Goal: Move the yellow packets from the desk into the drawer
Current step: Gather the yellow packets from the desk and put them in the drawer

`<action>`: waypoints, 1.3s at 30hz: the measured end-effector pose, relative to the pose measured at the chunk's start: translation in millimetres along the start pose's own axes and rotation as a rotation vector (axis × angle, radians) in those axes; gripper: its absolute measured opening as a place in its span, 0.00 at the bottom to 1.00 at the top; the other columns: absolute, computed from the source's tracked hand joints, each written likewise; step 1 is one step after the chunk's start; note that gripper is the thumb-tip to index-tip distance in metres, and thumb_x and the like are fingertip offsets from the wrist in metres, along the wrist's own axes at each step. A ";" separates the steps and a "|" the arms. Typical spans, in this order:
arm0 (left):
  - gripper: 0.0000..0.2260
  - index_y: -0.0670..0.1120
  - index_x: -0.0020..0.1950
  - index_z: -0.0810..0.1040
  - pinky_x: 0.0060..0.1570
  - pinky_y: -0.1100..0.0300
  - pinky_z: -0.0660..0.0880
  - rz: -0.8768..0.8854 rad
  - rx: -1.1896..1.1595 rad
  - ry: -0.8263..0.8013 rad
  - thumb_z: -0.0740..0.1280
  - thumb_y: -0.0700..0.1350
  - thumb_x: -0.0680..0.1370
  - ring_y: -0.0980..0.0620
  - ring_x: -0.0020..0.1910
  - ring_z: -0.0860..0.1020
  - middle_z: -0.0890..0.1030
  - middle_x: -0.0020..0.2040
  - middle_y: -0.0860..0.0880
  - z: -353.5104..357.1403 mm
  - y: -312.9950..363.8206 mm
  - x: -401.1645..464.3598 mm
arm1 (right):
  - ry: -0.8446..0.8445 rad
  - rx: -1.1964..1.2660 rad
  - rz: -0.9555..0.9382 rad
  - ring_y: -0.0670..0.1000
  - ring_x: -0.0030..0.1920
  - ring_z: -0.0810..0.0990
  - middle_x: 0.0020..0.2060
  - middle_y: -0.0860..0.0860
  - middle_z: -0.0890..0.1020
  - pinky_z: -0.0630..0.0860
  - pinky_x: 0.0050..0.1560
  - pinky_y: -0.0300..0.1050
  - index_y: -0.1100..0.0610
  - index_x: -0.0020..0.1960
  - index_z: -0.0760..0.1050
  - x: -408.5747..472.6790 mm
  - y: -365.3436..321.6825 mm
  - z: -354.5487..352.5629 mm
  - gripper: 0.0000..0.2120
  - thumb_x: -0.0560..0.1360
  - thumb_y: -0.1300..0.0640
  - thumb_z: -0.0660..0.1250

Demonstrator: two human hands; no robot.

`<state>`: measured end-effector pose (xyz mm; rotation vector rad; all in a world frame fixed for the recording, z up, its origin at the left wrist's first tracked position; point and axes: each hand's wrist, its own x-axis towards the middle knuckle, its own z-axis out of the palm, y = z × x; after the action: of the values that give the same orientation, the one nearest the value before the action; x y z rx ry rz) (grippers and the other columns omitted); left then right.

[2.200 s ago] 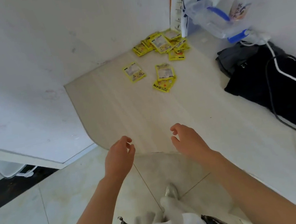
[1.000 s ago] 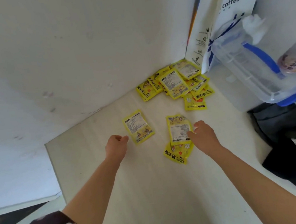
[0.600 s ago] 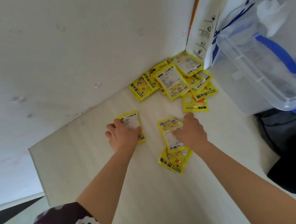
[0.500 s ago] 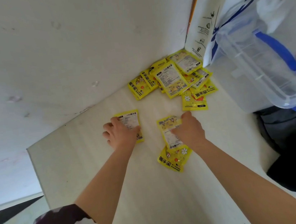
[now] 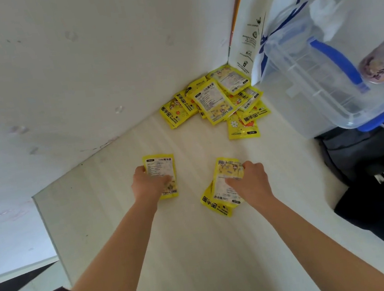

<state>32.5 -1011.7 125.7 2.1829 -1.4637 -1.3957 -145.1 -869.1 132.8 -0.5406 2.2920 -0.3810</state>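
On the pale wooden desk [image 5: 200, 254], the person's left hand [image 5: 148, 184] grips a single yellow packet [image 5: 161, 171] along its near left side, fingers curled over the printed label face, while the packet lies flat or nearly flat on the surface. The right hand [image 5: 249, 183] pinches a second yellow packet [image 5: 227, 179], whose far end bends up off the desk; this one overlaps a third packet [image 5: 214, 205] lying face up beneath it, its black lettering showing at the near edge. The remaining packets sit in a loose pile [image 5: 214, 101] in the far corner, where the white side panel [image 5: 79, 74] meets the back, well apart from both hands. Just beside the pile stands a white paper bag [image 5: 266, 13] printed with "coffee", and next to that a clear plastic box [image 5: 312, 85] with a blue handle. A black bag [image 5: 381, 181] lies on the desk at the right. No drawer is in view.
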 end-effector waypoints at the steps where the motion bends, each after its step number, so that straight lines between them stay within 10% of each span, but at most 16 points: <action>1: 0.22 0.45 0.58 0.76 0.47 0.53 0.77 0.012 -0.010 -0.010 0.77 0.40 0.67 0.46 0.48 0.79 0.81 0.51 0.48 -1.4 -1.7 -0.3 | 0.009 -0.012 0.015 0.60 0.61 0.70 0.60 0.57 0.68 0.71 0.55 0.50 0.58 0.63 0.69 -5.1 2.5 1.7 0.24 0.72 0.49 0.69; 18: 0.08 0.47 0.51 0.77 0.40 0.57 0.79 0.174 -0.156 -0.332 0.71 0.39 0.74 0.49 0.40 0.81 0.82 0.47 0.45 64.7 123.0 14.8 | 0.006 -0.128 -0.054 0.60 0.56 0.73 0.58 0.55 0.65 0.71 0.57 0.54 0.56 0.61 0.67 -15.9 -7.6 16.0 0.23 0.71 0.49 0.70; 30: 0.10 0.45 0.52 0.81 0.43 0.55 0.80 0.205 -0.099 -0.125 0.72 0.39 0.71 0.46 0.44 0.81 0.83 0.48 0.46 122.7 153.1 38.6 | -0.046 -0.008 -0.054 0.59 0.53 0.77 0.47 0.52 0.80 0.62 0.49 0.51 0.54 0.58 0.65 24.6 -26.4 -6.2 0.15 0.72 0.61 0.63; 39: 0.12 0.45 0.55 0.81 0.35 0.60 0.76 0.159 -0.190 -0.121 0.73 0.40 0.72 0.49 0.42 0.80 0.83 0.47 0.47 135.6 163.8 34.4 | -0.026 0.216 -0.123 0.58 0.55 0.79 0.55 0.53 0.80 0.76 0.53 0.51 0.53 0.64 0.63 31.4 -22.6 -27.8 0.20 0.74 0.62 0.64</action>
<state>-173.1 -1076.2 125.5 1.8564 -1.4417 -1.5631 -179.2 -900.8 142.6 -0.5734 2.1651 -0.6690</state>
